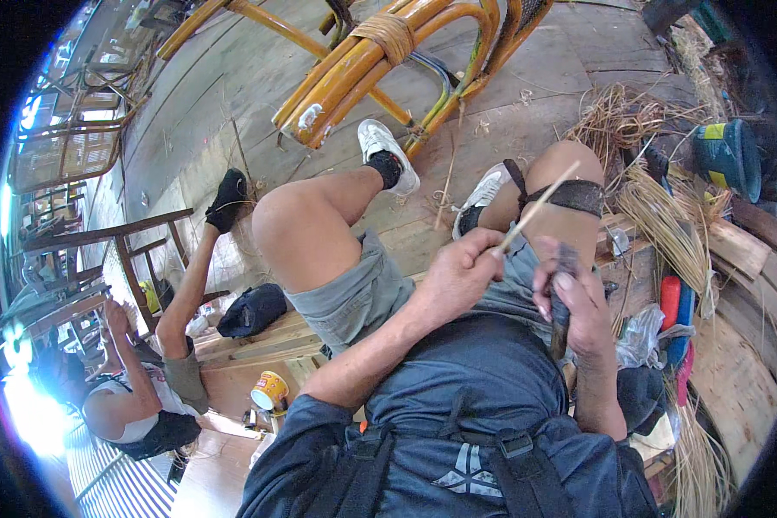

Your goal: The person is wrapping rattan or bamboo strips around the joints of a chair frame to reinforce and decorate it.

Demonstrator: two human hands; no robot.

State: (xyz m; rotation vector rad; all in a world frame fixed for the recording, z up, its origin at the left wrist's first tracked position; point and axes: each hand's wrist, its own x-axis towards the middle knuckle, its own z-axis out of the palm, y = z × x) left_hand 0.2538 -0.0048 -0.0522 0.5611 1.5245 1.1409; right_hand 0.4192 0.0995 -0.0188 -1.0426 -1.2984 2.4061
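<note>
My left hand point(464, 270) is closed in a pinch on a thin, pale cane strip point(537, 207), which points up and to the right over my thigh. My right hand point(581, 312) is wrapped around a short dark-handled tool point(559, 332), held upright. Motion smears its upper end, so I cannot make out its kind. The two hands are a little apart above my lap. A dark band point(578, 197) circles my right leg just below the knee.
A bent-cane furniture frame point(345, 73) stands ahead. Cane strip bundles point(665, 216), a teal bucket point(727, 160), a red-handled tool point(670, 302) and a plastic bag point(639, 337) lie right. On the left are a yellow tub point(269, 391) and a seated person point(138, 388).
</note>
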